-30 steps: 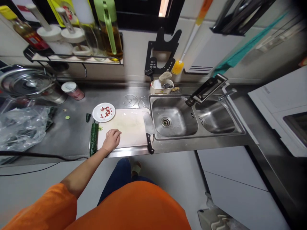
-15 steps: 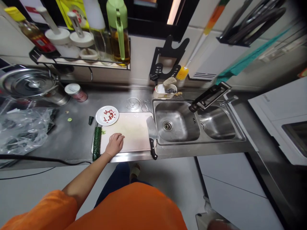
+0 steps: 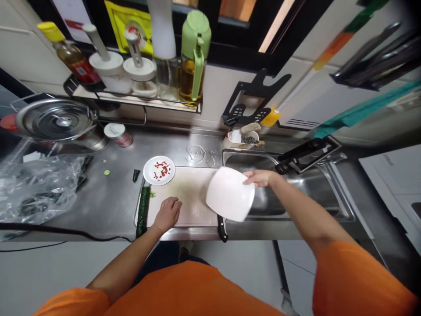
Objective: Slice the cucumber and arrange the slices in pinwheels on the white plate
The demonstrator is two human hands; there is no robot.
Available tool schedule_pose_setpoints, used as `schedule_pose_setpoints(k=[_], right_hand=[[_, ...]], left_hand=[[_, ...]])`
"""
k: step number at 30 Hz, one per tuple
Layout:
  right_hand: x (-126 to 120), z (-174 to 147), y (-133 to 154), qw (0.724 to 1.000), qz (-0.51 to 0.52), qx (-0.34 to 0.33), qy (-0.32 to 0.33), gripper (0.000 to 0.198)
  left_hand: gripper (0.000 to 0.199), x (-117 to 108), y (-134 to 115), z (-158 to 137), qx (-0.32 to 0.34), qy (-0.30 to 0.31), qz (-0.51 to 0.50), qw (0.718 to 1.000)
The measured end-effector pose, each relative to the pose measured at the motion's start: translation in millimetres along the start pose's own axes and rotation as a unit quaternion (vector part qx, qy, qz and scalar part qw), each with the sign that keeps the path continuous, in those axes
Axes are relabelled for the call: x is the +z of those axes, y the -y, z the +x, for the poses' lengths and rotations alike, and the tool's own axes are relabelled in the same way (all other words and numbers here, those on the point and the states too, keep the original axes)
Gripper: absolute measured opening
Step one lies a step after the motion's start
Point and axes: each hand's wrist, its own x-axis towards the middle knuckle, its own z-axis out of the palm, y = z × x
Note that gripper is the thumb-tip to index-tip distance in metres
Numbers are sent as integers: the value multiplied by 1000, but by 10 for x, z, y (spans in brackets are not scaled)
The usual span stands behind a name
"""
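Note:
Over the right end of the pink cutting board, my right hand grips a white square plate by its right edge. The plate is tilted and hides most of the cleaver; only the black handle shows below it. My left hand rests on the board with nothing visible in it, its fingers loosely bent and apart from the thumb. To its left a cucumber lies along the board's left edge, with thin green scraps beside it. A small white plate with red chopped pieces overlaps the board's far left corner.
Behind my right arm is a double steel sink with a black faucet. A dark cucumber end, a lidded jar, a plastic bag and a lidded pot stand left. Seasoning bottles fill the wall rack.
My right arm has come into view from the right, bringing the white square plate over the cleaver and the board's right end. My left hand stays on the board. The view has shifted.

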Motion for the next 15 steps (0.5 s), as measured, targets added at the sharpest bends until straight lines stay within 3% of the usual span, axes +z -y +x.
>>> schedule_pose_setpoints(k=[1,3,8,11,15], right_hand=[[98,165,74,998,21,20,47,28],[315,478,163,994,84,-11,65,37],[845,1118,232,968,234,-93,18,39],[1061,1354,264,948,303,-95,-35,40],[1163,1490,317,936,337,-75,-69,38]], left_hand=[[26,6,1,1,0,0,0,1000],[25,16,4,2,-2,2,-1,1000],[25,38,7,-4,-10,16,-3,1000],[26,48,1,-12,-15,21,-2,1000],[27,47,-16,-13,-24,28,-8,999]])
